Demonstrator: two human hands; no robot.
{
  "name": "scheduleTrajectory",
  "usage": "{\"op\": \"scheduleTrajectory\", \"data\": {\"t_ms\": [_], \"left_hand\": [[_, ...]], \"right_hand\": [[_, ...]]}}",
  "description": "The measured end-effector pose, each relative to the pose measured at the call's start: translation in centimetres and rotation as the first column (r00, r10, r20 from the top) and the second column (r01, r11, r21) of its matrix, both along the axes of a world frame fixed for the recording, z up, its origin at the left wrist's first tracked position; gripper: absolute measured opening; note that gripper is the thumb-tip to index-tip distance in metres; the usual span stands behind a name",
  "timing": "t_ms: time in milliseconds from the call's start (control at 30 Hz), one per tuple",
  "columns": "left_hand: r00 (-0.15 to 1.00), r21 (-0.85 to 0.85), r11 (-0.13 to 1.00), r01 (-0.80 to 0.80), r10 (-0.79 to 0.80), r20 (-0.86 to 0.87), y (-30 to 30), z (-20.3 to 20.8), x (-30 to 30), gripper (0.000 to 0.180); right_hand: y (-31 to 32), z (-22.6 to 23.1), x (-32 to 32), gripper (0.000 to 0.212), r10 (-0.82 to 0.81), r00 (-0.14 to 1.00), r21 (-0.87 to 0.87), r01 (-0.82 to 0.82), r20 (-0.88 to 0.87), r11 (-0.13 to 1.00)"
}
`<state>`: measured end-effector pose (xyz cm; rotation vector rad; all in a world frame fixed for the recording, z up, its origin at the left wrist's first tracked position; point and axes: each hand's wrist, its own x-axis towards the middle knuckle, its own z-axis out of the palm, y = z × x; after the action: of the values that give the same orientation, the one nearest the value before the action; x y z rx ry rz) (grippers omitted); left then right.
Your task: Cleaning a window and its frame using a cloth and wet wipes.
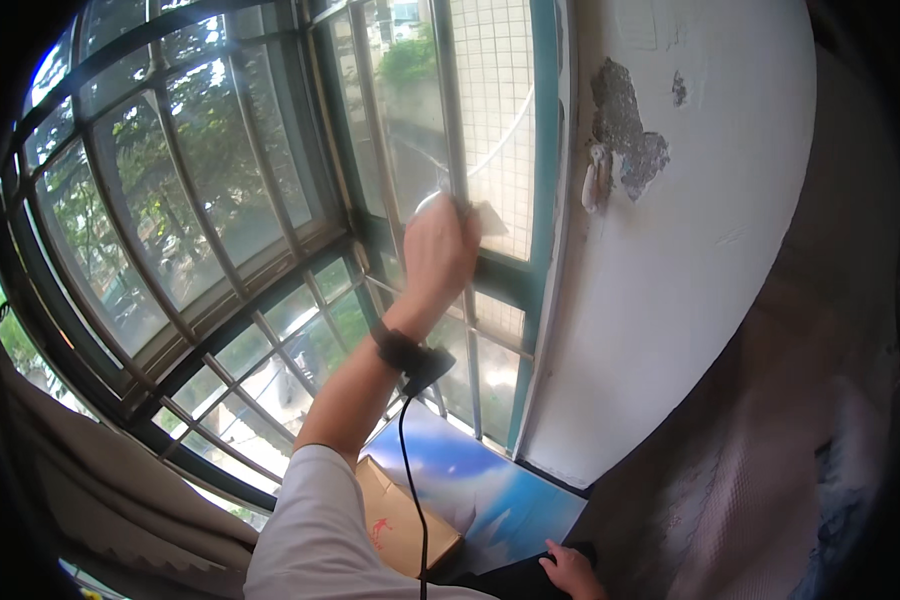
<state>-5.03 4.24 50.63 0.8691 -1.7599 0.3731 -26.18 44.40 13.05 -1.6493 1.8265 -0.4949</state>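
Observation:
My left hand [438,250] is raised to the barred window, its fingers closed around an upright metal bar [452,110]. Something pale shows at the edge of the fingers; whether it is a cloth or a reflection I cannot make out. A black strap with a small device [415,362] sits on that wrist, and a black cable [411,470] hangs from it. Low at the right, my right hand [570,572] lies partly in view beside something black, fingers loosely extended, holding nothing I can see.
Below my left arm are a brown cardboard box [395,520] and a blue-and-white picture sheet [510,505]. Metal bars cover the window [200,180] on the left. A white wall [670,290] with peeling plaster stands to the right. Brown curtain fabric [120,490] hangs lower left.

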Motion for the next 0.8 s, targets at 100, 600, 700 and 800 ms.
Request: {"op": "scheduleTrajectory", "data": {"t_ms": [100, 600, 700, 800], "left_hand": [[0.997, -0.223, 0.973, -0.063, 0.05, -0.064, -0.6, 6.1, 0.1, 0.025], [0.889, -0.436, 0.864, 0.252, -0.385, -0.249, -1.9, 19.3, 0.2, 0.028], [0.979, -0.509, 0.847, 0.156, -0.2, -0.032, -5.3, 14.3, 4.6, 0.029], [0.993, -0.504, 0.859, -0.089, 0.114, 0.019, -4.6, 12.7, 6.1, 0.04]], "right_hand": [[0.2, 1.0, -0.5, 0.045, 0.015, 1.0, -0.046, -0.016, -0.024, 0.999], [2.0, 0.5, 0.7, 0.047, -0.04, 0.999, -0.003, 0.04, -0.017, 0.999], [1.1, -0.1, 0.7, 0.047, -0.025, 0.999, 0.066, 0.026, -0.027, 0.997], [0.6, 0.0, 0.6, 0.047, 0.01, 0.996, 0.115, 0.0, -0.087, 0.993]]}}
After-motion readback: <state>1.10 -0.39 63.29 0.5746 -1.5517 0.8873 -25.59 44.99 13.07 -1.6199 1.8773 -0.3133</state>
